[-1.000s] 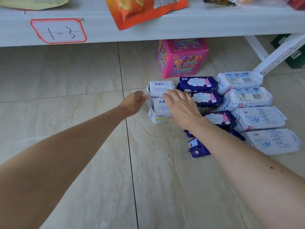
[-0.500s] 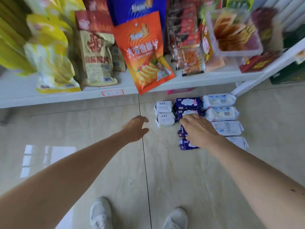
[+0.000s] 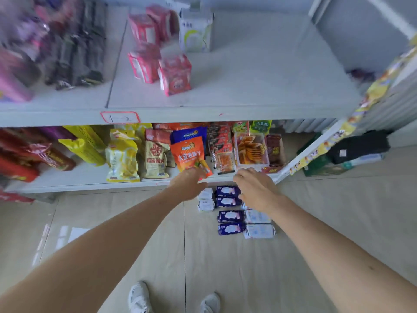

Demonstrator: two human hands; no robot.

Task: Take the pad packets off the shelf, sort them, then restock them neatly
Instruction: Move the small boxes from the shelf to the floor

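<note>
Sorted pad packets lie in rows on the floor under the shelves: white ABC packets point(image 3: 205, 204), dark blue packets point(image 3: 230, 216) and pale white packets point(image 3: 259, 231). My left hand point(image 3: 188, 185) and my right hand point(image 3: 256, 190) hover above them, fingers relaxed, holding nothing. Red pad packets point(image 3: 174, 74) and a white and green packet point(image 3: 195, 33) stand on the upper shelf point(image 3: 259, 82).
The lower shelf point(image 3: 90, 179) is packed with snack bags, an orange bag point(image 3: 189, 155) leaning over its front edge. Dark and purple packs point(image 3: 74, 48) fill the upper shelf's left side. A black bag point(image 3: 358, 146) lies on the floor at right. My shoes point(image 3: 140, 298) show below.
I have stood up, so the view pulled back from the floor packets to both shelves. Both hands lifted away from the packets and hold nothing.
</note>
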